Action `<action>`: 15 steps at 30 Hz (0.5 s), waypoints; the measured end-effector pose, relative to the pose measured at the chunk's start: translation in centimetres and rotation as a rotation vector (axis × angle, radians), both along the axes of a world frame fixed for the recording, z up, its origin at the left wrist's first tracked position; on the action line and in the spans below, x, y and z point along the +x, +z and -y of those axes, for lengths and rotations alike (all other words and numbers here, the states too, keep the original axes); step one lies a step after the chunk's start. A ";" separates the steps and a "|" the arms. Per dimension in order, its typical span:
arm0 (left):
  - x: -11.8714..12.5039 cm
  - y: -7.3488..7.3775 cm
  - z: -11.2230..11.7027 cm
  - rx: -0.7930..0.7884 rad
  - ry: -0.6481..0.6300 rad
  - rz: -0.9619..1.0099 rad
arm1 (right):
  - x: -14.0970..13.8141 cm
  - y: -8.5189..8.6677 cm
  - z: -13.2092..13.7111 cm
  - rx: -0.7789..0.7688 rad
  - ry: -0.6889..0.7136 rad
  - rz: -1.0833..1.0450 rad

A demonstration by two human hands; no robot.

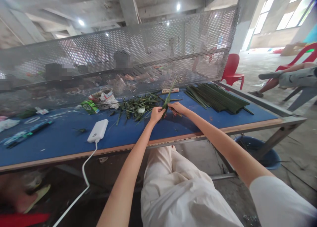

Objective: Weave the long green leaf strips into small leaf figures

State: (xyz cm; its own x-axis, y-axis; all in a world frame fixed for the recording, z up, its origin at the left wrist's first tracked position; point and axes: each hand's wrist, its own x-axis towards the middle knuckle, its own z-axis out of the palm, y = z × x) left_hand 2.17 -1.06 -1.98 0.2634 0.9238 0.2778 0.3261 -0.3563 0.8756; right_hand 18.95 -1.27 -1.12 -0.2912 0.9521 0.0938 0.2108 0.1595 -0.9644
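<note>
Right now, two hands are working over a blue worktop [61, 147]: the left hand [157, 114] and right hand [176, 108] have their fingers [171, 107] clamped on one long green leaf [169, 97]. One heap of leaf scraps [136, 106] is lying just left of the fingers, one stacked bundle of leaf strips [215, 98] right, and one white power bank [97, 130] farther left. Two red plastic chairs [231, 71] are standing on the concrete floor [260, 68] beyond.

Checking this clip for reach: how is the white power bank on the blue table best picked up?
Grip the white power bank by its two long sides, coming from above with the left hand, the nearer one. It lies flat on the blue table, so fingers can close across its narrow width. The white cable leaves its near end, so keep clear there.
</note>
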 end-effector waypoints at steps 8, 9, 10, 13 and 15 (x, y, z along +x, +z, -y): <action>0.1 -0.1 -0.3 -0.009 -0.006 0.037 | -0.6 0.1 0.7 -0.016 0.044 0.117; 0.1 -0.1 -0.3 -0.036 -0.010 0.053 | -0.5 0.1 0.6 -0.010 0.048 0.119; 0.2 0.0 -0.2 -0.067 -0.011 0.064 | -0.4 0.1 0.6 -0.002 0.050 0.121; 0.4 0.3 0.0 -0.171 -0.038 0.105 | -0.2 0.2 0.5 0.037 0.036 0.124; 0.5 0.5 0.2 -0.226 -0.090 0.160 | -0.1 0.2 0.5 0.077 -0.005 0.095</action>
